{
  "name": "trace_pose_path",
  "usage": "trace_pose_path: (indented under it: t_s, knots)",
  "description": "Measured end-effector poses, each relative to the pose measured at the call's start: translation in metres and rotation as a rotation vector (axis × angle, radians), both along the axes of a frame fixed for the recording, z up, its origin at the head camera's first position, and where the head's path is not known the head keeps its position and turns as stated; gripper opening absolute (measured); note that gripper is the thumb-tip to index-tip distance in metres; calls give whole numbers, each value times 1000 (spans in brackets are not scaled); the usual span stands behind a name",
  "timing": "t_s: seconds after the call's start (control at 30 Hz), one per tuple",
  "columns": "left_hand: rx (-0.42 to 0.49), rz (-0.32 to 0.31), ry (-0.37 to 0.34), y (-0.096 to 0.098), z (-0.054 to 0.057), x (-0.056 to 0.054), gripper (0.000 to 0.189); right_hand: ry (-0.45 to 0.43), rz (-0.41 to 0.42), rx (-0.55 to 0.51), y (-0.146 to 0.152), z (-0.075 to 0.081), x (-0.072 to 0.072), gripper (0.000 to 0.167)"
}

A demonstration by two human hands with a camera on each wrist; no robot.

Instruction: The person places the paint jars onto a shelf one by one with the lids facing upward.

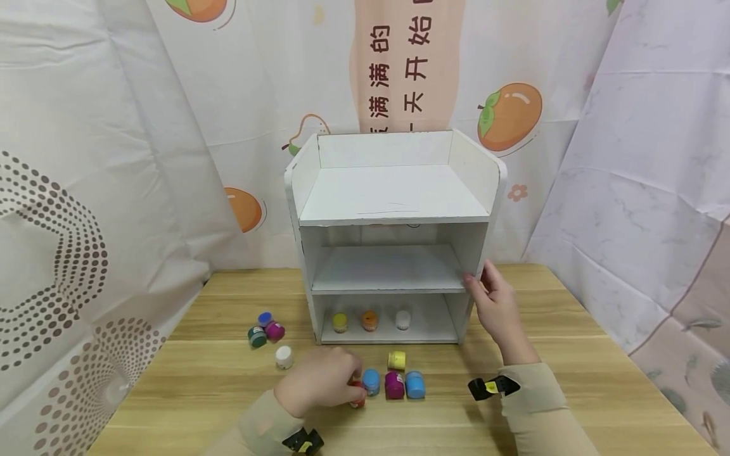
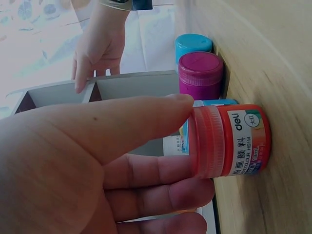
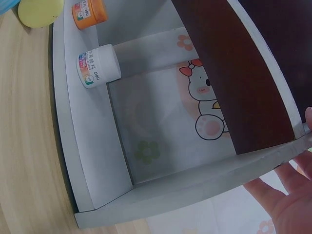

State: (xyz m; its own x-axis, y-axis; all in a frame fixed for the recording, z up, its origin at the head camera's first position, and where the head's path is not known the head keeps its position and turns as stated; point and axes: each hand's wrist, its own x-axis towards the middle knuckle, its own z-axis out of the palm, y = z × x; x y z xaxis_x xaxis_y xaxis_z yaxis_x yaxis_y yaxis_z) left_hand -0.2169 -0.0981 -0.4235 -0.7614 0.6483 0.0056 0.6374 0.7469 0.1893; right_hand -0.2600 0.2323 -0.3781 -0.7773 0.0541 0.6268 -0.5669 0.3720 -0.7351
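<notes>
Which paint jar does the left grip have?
The red jar, pinched in the left grip; it is the only red one in view; the blue jar beside it is not held.

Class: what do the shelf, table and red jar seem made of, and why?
Shelf: probably painted board, matte white, with dark nicks on its edges. Table: wood or laminate, low-sheen, showing grain. Red jar: likely plastic, smooth, slightly shiny, with a ribbed lid.

The left hand [image 1: 322, 381] is lowered in front of the shelf [image 1: 393, 193], back of the hand upward, thumb and fingers pinching. The right hand [image 1: 497, 310] grips the shelf's right wall, thumb at the front edge, fingers outside. Both sleeved forearms [image 1: 542, 405] reach toward the shelf from its front.
</notes>
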Motion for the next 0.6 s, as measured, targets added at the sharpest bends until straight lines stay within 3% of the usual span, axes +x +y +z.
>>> trace_pose_path:
  t_s: [0.13,0.3,0.6]
  knots:
    - [18,4,-25,-1,0,-1,33,-2,2,4,1,0,0,38]
    - [37,50,-108,-7,0,-6,28,-3,3,6,1,-1,0,38]
    - [95,120,-133,-29,-3,-23,19,3,6,-2,1,-2,0,36]
